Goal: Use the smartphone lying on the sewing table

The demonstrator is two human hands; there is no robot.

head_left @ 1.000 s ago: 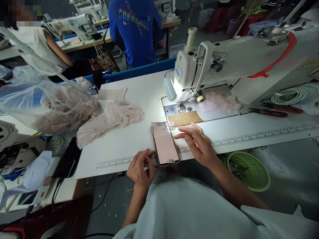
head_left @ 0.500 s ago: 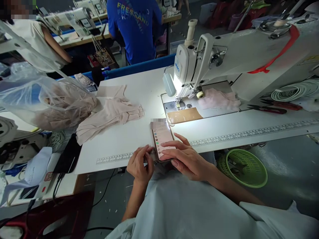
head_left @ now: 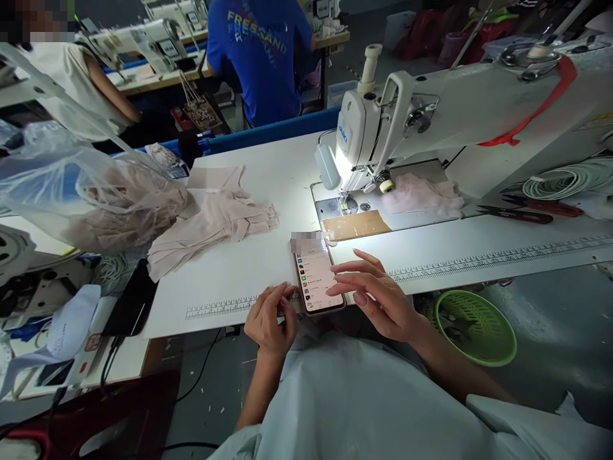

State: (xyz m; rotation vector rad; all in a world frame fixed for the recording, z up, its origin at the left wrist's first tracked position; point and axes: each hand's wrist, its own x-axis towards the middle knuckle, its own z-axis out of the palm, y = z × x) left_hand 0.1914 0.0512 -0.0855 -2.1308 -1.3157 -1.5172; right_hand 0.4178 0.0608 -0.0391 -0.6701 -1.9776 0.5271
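Where the phone (head_left: 316,276) lies flat at the near edge of the white surface (head_left: 249,268), its top is blurred and the rows on its lit screen are too small to read. The left hand (head_left: 269,319) rests at the phone's left edge, fingers curled together against it; the right hand (head_left: 378,294) hovers over its right side, fingers spread apart, holding nothing. A printed ruler (head_left: 479,262) runs along the surface, its numbers illegible. The sewing machine (head_left: 431,121) bears a blue badge (head_left: 343,133) reading "JUKI". Beige cloth pieces (head_left: 211,223) lie to the left, partly inside a clear bag (head_left: 81,191). A person's blue shirt (head_left: 261,57) reads "FRESSAND".
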